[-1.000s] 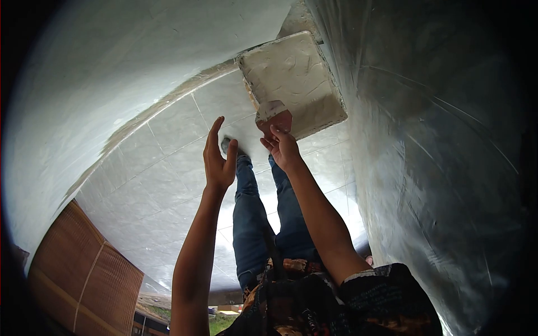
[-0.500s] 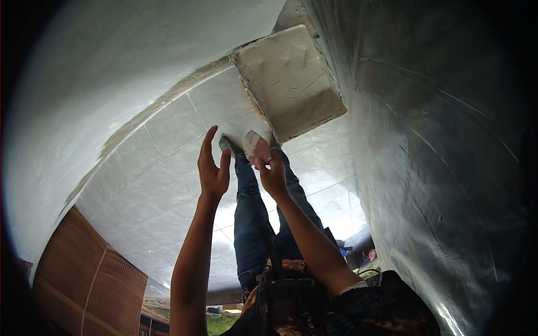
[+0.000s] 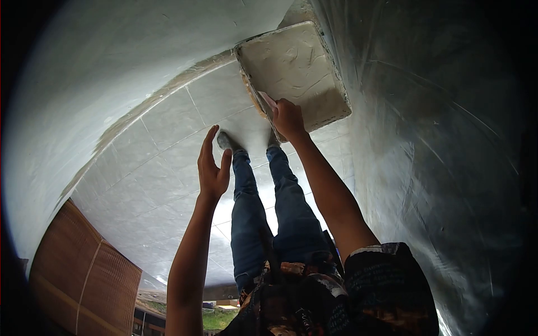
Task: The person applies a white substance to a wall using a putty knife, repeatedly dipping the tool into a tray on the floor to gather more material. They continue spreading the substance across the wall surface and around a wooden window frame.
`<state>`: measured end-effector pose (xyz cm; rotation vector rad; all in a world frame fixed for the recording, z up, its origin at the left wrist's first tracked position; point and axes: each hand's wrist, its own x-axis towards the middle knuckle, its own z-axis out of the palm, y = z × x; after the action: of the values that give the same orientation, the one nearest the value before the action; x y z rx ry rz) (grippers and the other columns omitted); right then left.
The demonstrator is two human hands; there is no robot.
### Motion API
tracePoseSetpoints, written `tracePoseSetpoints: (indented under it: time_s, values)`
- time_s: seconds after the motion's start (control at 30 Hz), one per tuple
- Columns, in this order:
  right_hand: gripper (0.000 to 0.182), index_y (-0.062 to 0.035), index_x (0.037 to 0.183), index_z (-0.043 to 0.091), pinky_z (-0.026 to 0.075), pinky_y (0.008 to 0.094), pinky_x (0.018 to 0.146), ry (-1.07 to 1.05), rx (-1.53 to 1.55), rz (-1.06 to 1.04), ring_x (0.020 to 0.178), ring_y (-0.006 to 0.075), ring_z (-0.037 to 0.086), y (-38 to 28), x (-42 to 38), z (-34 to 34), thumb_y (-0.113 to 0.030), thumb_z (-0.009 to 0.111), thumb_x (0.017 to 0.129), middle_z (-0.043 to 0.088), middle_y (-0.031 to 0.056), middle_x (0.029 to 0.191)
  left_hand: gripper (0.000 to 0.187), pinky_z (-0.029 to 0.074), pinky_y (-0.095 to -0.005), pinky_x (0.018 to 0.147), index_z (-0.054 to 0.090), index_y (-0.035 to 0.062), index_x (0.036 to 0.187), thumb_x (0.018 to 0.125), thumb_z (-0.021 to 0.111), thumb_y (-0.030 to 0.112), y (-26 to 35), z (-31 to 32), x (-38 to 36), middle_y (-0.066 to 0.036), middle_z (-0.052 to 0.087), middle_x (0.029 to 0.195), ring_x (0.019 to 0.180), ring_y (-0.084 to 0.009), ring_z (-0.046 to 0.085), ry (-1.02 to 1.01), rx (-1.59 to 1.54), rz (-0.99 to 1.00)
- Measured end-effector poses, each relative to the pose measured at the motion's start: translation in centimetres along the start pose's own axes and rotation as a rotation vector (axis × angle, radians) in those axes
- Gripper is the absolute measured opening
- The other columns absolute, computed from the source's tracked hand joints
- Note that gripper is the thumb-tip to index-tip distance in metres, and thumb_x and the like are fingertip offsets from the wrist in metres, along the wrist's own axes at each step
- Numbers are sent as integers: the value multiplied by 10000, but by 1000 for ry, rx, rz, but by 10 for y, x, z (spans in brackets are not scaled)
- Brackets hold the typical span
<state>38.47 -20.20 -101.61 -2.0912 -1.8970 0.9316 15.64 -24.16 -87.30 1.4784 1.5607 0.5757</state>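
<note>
Nearest the lens, bottom centre to lower right of the frame: a dark patterned shirt (image 3: 336,297) with an orange and black print, the short sleeve ending on the right arm.

Just beyond it, centre frame, two legs in blue jeans (image 3: 269,213) run up the picture to shoes (image 3: 224,140) planted on the tiled floor (image 3: 162,168). The floor is pale grey, glossy, with thin grout lines, and curves across the middle left under the fisheye.

Left hand (image 3: 213,165): centre frame, left of the jeans, arm bare. I see it open, fingers straight and close together, thumb apart, palm turned toward the legs. It holds nothing and touches nothing that I can make out.

Right hand (image 3: 288,120): upper centre, arm stretched further out than the left. Fingers are curled shut around a small scraper (image 3: 268,102); only a pinkish sliver of the tool shows past the knuckles, so I cannot tell its full shape. The hand sits at the near edge of a square tray (image 3: 330,106) filled with pale, wet putty (image 3: 291,61), the surface marked with swirls and scrape lines. The tray lies on the floor at top centre, hard against the wall.

Further out: a grey smoothed wall (image 3: 437,157) fills the right side; a white wall (image 3: 112,61) fills the upper left. Lower left corner, a brown woven blind (image 3: 84,269).
</note>
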Motion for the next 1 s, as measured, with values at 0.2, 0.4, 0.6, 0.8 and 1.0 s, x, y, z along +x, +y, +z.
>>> tracePoseSetpoints:
  time_s: [0.2, 0.4, 0.6, 0.8, 1.0]
  values:
    - [375, -4, 1206, 630, 558, 475, 820, -128, 8, 52, 883, 382, 673, -20, 65, -43, -28, 602, 833, 657, 167, 901, 631, 288, -487, 1178, 390, -17, 1481, 995, 532, 360, 7, 9, 5, -239, 492, 1466, 1420, -371, 413, -18, 9, 21]
    - [437, 46, 1225, 592, 536, 481, 887, -199, 54, -68, 1006, 401, 666, -20, 51, -14, -42, 641, 799, 665, 274, 1010, 624, 290, -488, 1174, 394, -29, 1474, 985, 540, 329, 10, 13, 11, -242, 495, 1462, 1415, -371, 418, -18, 4, 49]
    - [274, 70, 1108, 568, 514, 536, 883, -119, 210, 131, 1016, 460, 644, 6, 52, -35, -57, 571, 866, 647, 324, 1024, 623, 296, -487, 1171, 397, -34, 1470, 977, 549, 315, 11, 13, 15, -239, 498, 1461, 1412, -369, 424, -19, 14, 54]
    - [295, 62, 1147, 518, 512, 561, 861, -44, 250, 165, 999, 491, 639, 21, 47, -15, -78, 557, 891, 646, 340, 1027, 632, 352, -490, 1135, 400, -33, 1464, 950, 589, 283, 7, 17, 10, -279, 499, 1437, 1377, -432, 447, -22, 20, 69]
    - [343, 48, 1218, 470, 506, 560, 881, -88, 256, 172, 1031, 483, 634, 18, 59, -17, -93, 537, 913, 642, 341, 1051, 630, 351, -494, 1136, 402, -26, 1464, 961, 585, 306, -2, 20, -3, -278, 496, 1440, 1378, -438, 443, -30, 9, 47]
